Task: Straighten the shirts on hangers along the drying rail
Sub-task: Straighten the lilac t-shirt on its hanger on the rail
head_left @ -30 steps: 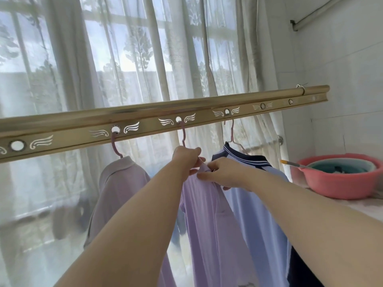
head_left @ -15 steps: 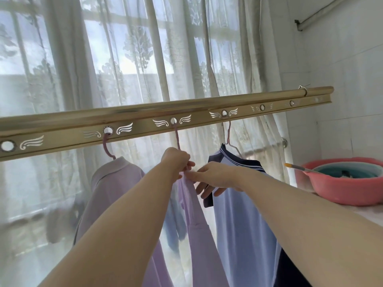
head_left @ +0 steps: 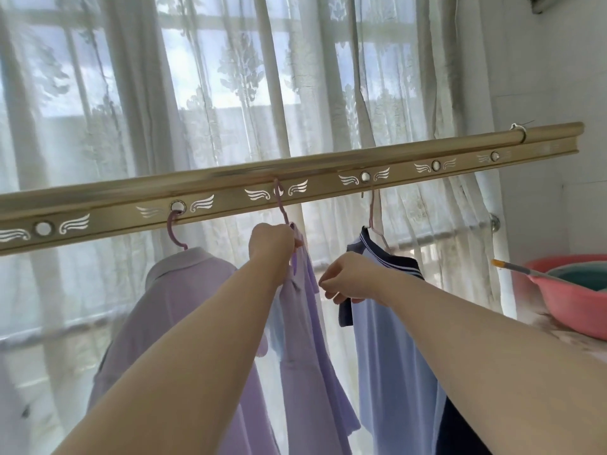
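Person, head view, catalogue of visible parts.
- Left arm: forearm, uncovered along its whole visible length, smooth, narrowing from the lower frame edge to the wrist.
- Left hand: bare, seen from the back, knuckles showing.
- Right arm: forearm, uncovered, broadest at the lower right corner, narrowing to the wrist.
- Right hand: bare, back and thumb side showing.

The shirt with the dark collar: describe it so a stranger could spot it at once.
Follow the gold drying rail toward the pink basin. The shirt hanging nearest that basin is the one. It is pale blue with a white-striped navy collar, unlike the lilac shirt beside it.
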The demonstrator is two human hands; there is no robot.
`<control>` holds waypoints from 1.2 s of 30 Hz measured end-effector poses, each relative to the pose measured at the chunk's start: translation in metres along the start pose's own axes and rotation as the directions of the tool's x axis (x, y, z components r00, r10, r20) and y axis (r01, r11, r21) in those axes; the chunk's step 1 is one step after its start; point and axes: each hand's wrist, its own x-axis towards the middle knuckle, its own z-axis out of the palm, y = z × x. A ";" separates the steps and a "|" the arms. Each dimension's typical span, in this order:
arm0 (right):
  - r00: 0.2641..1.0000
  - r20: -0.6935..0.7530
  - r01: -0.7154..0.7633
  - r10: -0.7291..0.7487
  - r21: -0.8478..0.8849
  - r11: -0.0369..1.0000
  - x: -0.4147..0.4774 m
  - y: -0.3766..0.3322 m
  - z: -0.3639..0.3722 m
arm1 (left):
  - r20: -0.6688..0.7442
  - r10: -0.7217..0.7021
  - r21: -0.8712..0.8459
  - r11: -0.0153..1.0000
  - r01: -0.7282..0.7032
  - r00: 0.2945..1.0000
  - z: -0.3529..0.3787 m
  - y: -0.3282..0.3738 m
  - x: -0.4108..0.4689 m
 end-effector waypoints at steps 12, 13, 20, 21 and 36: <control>0.995 -0.085 -0.078 0.056 -0.280 0.957 -0.005 0.023 0.002 | 0.309 -0.010 0.368 0.923 -0.110 0.951 -0.040 -0.055 -0.034; 0.994 -0.100 -0.083 0.055 -0.305 0.949 -0.004 0.029 0.003 | 0.366 -0.024 0.340 0.934 -0.110 0.930 -0.042 -0.061 -0.035; 0.999 -0.032 0.005 -0.015 -0.316 0.949 -0.017 0.057 -0.009 | 0.439 0.023 0.314 0.933 -0.177 0.898 -0.036 -0.081 -0.023; 1.000 -0.026 0.007 -0.015 -0.293 0.956 -0.020 0.059 -0.012 | 0.421 0.036 0.325 0.927 -0.188 0.906 -0.033 -0.083 -0.020; 0.976 -0.087 -0.209 0.200 -0.115 0.971 -0.050 0.096 -0.052 | 0.395 0.189 0.221 0.930 -0.292 0.899 0.027 -0.075 -0.009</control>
